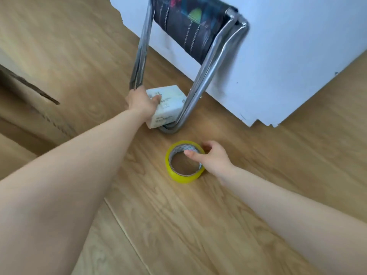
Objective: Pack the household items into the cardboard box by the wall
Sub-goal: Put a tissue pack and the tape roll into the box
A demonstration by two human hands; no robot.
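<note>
A white tissue pack [168,105] with printed text lies on the wooden floor between the legs of a folded stool. My left hand [141,104] grips its left end, thumb on top. Nearer to me a roll of yellow tape [185,162] lies flat on the floor. My right hand [213,157] holds its right rim, thumb inside the ring and fingers round the outside. The cardboard box [29,108] stands at the far left, only partly in view, one flap edge showing.
A folded stool with chrome tube legs [200,84] and a dark patterned fabric seat [190,26] leans against the white wall [288,56]. Its lower loop rests on the floor right beside the tissue pack. Wooden floor [198,225] stretches toward me.
</note>
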